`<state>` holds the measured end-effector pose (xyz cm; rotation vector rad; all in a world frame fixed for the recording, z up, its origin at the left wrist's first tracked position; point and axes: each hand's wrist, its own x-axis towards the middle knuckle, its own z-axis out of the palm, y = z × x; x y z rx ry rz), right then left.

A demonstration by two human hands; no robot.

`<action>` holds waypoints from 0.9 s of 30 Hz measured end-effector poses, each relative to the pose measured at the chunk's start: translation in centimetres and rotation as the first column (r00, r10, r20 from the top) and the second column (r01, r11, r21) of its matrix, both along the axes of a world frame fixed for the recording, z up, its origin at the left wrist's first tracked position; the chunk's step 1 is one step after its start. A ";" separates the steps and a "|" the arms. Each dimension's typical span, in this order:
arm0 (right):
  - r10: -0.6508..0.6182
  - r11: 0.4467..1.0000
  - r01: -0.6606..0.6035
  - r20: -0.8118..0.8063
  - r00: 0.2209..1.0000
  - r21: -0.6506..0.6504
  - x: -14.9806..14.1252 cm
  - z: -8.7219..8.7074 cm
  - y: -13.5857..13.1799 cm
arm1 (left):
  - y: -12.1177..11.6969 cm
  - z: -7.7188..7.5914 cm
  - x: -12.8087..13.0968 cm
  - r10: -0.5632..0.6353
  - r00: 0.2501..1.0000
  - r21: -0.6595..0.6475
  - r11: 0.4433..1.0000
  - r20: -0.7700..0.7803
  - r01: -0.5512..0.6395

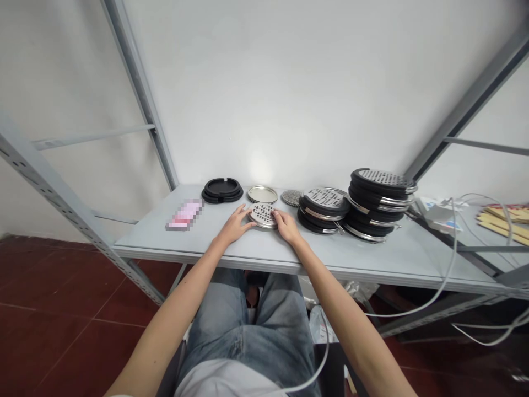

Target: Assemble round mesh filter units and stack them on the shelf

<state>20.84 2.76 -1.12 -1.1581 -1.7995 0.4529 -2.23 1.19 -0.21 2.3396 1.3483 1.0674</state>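
Observation:
A round metal disc with a perforated top [262, 213] lies on the grey shelf in front of me, held between my two hands. My left hand [236, 225] grips its left rim, fingers at the back edge and thumb nearer the front. On the opposite side, my right hand [286, 226] holds the right rim, with a fingertip on the holed face. Just behind the disc sits a shallow round metal tray [263, 193]. A smaller perforated plate [291, 197] lies to the right of that, partly hidden by a stack of black rings with perforated tops [323, 205].
A taller stack of black-rimmed discs [378, 207] stands farther right. Black plastic rings [222, 189] are piled at back left, near a blurred pink item [185, 214]. White cables [448, 264] hang over the front edge at right. Metal posts [140, 82] frame the shelf [397, 259].

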 end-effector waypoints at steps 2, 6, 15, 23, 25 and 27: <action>-0.004 1.000 0.004 0.007 1.000 0.004 0.0 0.0 0.0 | 0.1 0.0 0.0 -0.018 1.000 0.000 1.000 -0.015 0.018; -0.001 1.000 0.000 0.022 1.000 0.005 -0.1 -0.1 0.0 | 0.2 0.0 0.0 -0.043 0.998 0.007 0.999 -0.045 0.044; 0.001 1.000 -0.001 -0.016 1.000 0.014 -0.1 0.4 -0.3 | 0.0 0.0 0.2 -0.028 0.999 0.064 0.998 -0.016 0.029; -0.012 0.997 0.018 -0.090 0.996 0.068 -0.3 0.9 -1.1 | 0.2 0.1 0.2 0.010 0.998 0.106 0.994 0.069 -0.017; -0.023 0.994 0.033 -0.098 0.995 0.102 -0.4 1.0 -1.3 | 0.2 0.1 0.2 0.028 0.996 0.096 0.995 0.087 -0.036; -0.017 0.992 0.030 -0.107 0.994 0.119 -0.4 1.0 -1.4 | 0.1 0.2 0.2 0.031 0.994 0.090 0.995 0.102 -0.040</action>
